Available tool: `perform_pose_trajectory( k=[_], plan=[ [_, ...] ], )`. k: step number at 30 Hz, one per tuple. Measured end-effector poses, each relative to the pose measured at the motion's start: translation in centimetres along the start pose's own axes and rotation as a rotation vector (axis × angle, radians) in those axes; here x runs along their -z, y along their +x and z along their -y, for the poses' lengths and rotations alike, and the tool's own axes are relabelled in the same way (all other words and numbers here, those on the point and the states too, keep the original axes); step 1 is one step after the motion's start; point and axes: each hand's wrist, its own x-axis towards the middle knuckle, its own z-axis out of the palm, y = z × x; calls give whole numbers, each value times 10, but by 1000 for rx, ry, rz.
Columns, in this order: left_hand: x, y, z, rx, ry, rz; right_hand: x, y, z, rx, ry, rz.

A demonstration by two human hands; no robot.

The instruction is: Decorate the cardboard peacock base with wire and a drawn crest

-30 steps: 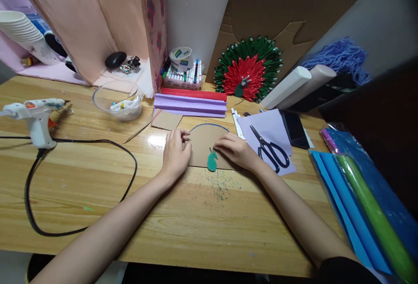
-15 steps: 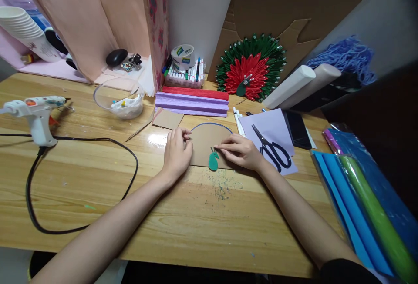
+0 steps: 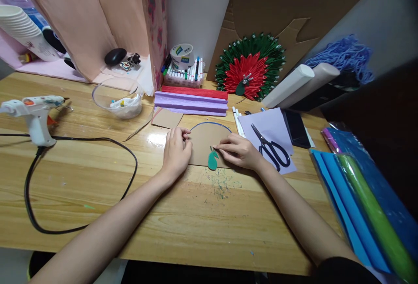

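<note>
A half-round piece of brown cardboard point(image 3: 204, 138) with a blue line along its curved edge lies flat on the table. My left hand point(image 3: 178, 149) rests on its left side, fingers curled round the edge. On the lower middle of the cardboard is a green bird-shaped cutout point(image 3: 212, 161), its bottom reaching past the straight edge. Just above its head, the fingertips of my right hand point(image 3: 240, 149) are pinched together on a tiny thin dark strip point(image 3: 211, 148). The rest of that hand lies over the cardboard's right side.
Black-handled scissors point(image 3: 271, 147) lie on purple paper point(image 3: 284, 123) at right, beside a phone point(image 3: 295, 129). A glue gun point(image 3: 37, 116) with a looping cable stands at left, near a clear bowl point(image 3: 98, 97). Behind are purple crepe paper point(image 3: 191, 103) and a red-green peacock craft point(image 3: 251, 68).
Both hands keep their places on the cardboard and by the green cutout. The whole view has shifted very slightly.
</note>
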Motion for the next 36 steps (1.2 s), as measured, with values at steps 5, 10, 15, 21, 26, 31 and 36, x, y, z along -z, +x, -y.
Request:
perform_pose_trajectory(
  k=[5,10,15,21,26,31,36],
  plan=[
    [0,0,0,2,3,-3,2,-1,-1,-88,105,-91],
    [1,0,0,5,5,0,0,3,1,-205,156,-148],
    [3,1,-2,11,-4,5,-6,30,-15,-423,121,-232],
    [4,-1,-2,12,-6,2,-10,70,-41,-391,24,-199],
    [4,-1,-2,15,-8,10,-15,78,-45,-361,-33,-152],
    [5,-1,-3,23,-10,15,-18,80,-44,-337,-33,-142],
    [3,-1,-2,18,-4,11,-13,75,-32,-317,-3,-203]
  ],
)
